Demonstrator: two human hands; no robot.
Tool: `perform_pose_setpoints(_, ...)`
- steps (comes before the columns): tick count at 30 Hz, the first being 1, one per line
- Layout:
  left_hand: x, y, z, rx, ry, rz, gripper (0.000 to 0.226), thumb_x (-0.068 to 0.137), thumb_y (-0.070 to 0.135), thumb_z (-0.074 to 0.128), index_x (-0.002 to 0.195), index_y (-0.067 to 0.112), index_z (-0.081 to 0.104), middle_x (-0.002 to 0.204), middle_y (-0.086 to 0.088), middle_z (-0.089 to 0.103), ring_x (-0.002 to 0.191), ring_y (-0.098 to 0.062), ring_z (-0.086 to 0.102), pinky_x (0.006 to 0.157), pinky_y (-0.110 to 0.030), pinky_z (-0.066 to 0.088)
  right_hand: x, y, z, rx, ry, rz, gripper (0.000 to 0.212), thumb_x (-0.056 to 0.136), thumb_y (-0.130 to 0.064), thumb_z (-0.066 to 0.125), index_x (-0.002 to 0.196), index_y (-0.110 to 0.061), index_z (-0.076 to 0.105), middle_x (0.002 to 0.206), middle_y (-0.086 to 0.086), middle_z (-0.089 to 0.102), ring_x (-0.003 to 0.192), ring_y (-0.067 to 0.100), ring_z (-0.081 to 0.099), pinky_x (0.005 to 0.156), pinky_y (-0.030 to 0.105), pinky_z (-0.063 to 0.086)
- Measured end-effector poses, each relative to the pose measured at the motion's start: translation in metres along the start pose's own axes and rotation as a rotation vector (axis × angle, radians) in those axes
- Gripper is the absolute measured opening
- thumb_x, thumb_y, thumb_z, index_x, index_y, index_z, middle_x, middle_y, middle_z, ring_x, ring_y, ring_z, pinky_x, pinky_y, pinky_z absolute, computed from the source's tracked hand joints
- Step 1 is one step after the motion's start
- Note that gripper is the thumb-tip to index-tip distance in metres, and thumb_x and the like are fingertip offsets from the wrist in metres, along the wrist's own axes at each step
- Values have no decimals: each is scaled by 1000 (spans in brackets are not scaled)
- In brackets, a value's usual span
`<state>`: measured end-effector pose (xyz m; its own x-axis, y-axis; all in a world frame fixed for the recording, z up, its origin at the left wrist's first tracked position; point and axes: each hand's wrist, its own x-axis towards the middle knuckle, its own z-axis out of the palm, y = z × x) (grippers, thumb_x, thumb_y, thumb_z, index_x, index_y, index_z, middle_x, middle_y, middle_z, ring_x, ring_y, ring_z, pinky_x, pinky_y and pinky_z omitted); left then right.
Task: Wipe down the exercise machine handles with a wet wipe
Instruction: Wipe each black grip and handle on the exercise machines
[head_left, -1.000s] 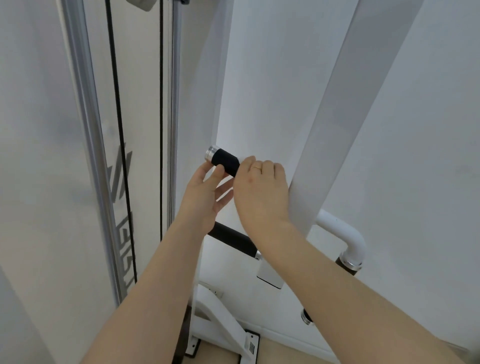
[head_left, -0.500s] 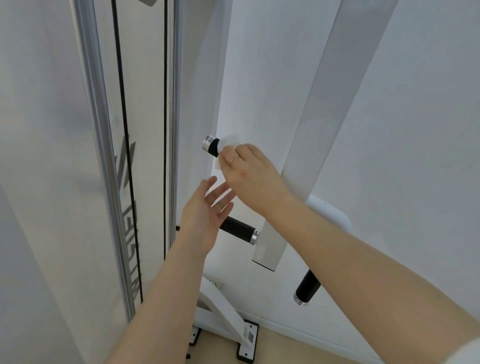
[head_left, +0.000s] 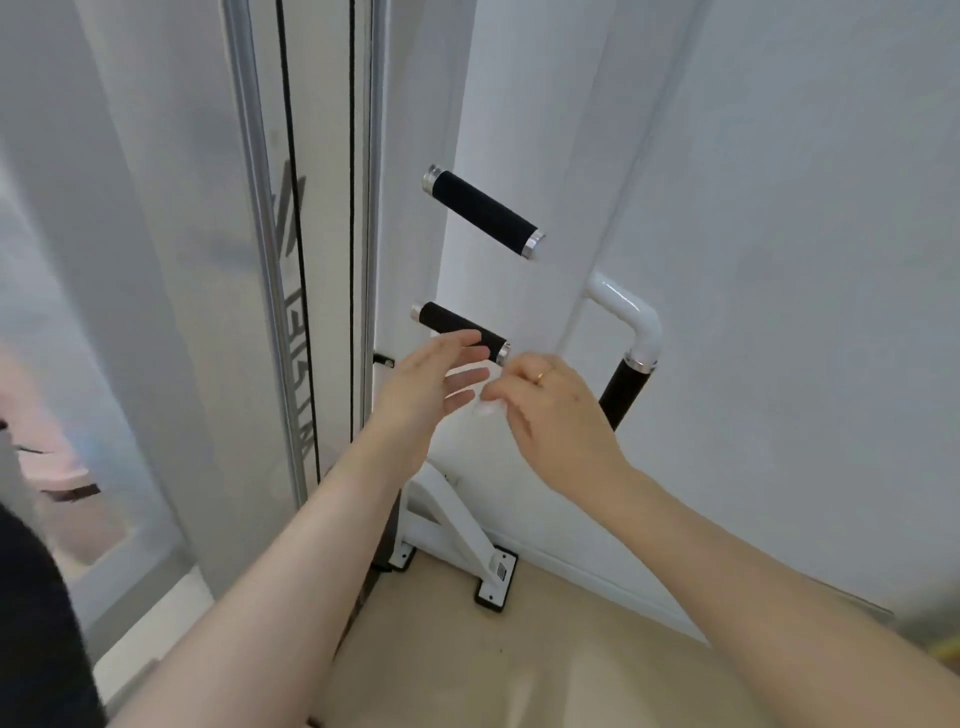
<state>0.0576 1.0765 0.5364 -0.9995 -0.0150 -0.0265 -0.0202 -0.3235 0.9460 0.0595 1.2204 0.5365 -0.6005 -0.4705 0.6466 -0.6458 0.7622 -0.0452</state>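
Against the white upright of the exercise machine (head_left: 498, 156), three black foam handles are seen: an upper handle (head_left: 483, 212), a lower handle (head_left: 460, 330) and a vertical handle (head_left: 626, 392) hanging from a white bent pipe (head_left: 631, 312). Half a second ago the upper handle was covered by the right hand with the wipe pressed round it; now that handle is left bare and both hands have been brought down to the level of the lower one. The wet wipe (head_left: 485, 408) is pinched in the curled fingers of the right hand (head_left: 550, 410), only a small white fold of it showing, just below the inner end of the lower handle and not yet laid on it. The left hand (head_left: 431, 389) is held flat with its fingers straight and spread, nothing gripped, its fingertips in front of the lower handle; whether they touch it cannot be told. From this it is judged that the upper handle is finished and the lower handle is taken up next, with the vertical handle still to be wiped. At the far left a glass panel (head_left: 130, 260) and two black cables (head_left: 291, 156) are seen, and a wooden floor (head_left: 545, 665) below.
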Motion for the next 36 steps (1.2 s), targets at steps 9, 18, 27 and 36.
perform_pose_setpoints(9, -212, -48, -16, 287, 38, -40, 14, 88, 20, 59, 99, 12, 62, 90, -4, 69, 73, -9, 66, 68, -20, 56, -139, -100, -44, 1262, -336, 961, 12, 93, -5, 51, 93, -14, 59, 82, 3, 65, 73, 17, 57, 65, 23, 50)
perform_pose_setpoints(18, -374, -39, -90, 496, 257, 33, 7, 84, 18, 66, 77, 18, 62, 69, 7, 68, 62, -6, 59, 64, -26, 46, -177, -233, -71, 1429, -814, 555, 25, 79, -3, 67, 99, -15, 61, 94, 8, 68, 87, 25, 63, 85, 40, 51)
perform_pose_setpoints(27, -526, 2, -239, 446, 311, 117, 22, 84, -3, 59, 76, 17, 62, 68, 13, 64, 66, -3, 57, 65, -15, 46, -177, -426, -53, 1494, -1040, 384, 24, 89, -4, 56, 73, -18, 67, 66, -3, 59, 64, 15, 48, 70, 29, 36)
perform_pose_setpoints(36, -666, 58, -419, 450, 560, 19, 10, 91, 26, 55, 87, 18, 58, 82, 6, 61, 68, -5, 56, 61, -15, 44, -197, -700, -22, 1669, -882, 640, 15, 90, -19, 53, 77, -12, 53, 67, -6, 65, 64, 6, 60, 61, 18, 44)
